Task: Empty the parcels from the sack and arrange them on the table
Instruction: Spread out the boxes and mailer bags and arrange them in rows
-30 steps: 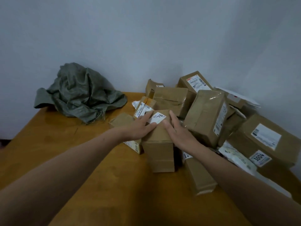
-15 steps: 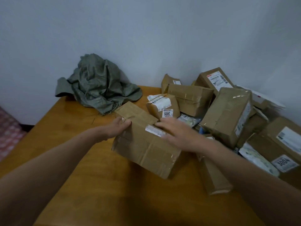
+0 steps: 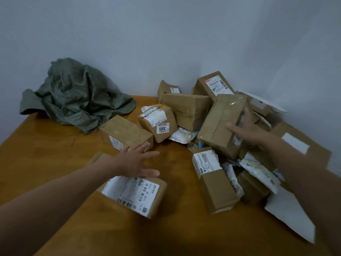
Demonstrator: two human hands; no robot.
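My left grip (image 3: pixel 137 161) is released, fingers spread flat over the far edge of the labelled cardboard box (image 3: pixel 132 195) lying near on the counter (image 3: pixel 46 154). My right grip (image 3: pixel 247 128) is released too, splayed against the tall taped box (image 3: pixel 219 126) among the other parcels (image 3: pixel 186 106) heaped far right. The green sack (image 3: pixel 77 100) lies crumpled far left, with the box marked 3005 (image 3: pixel 158 122) between sack and heap

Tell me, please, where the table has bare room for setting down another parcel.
Bare wood lies left, between the green sack and the labelled box near the front edge, and in the middle, between that box and the long box. The right back corner is crowded with the parcel pile.
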